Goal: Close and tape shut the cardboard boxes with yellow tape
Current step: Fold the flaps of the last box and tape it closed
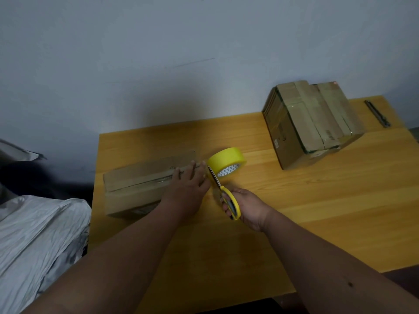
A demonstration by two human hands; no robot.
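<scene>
Head view: my left hand pressed flat on the long box near the bench's left edge — right hand gripped scissors, blades just right of the box's end, beside the tape roll.

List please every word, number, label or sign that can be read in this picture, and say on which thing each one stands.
No text can be read here.
Small white label low on the side of the far cardboard box: too small to read.
Dark print on the top of that far cardboard box: blurred.
Print on the front of the near cardboard box: blurred.
Inner core of the yellow tape roll: a triangle pattern only, no words.
</scene>
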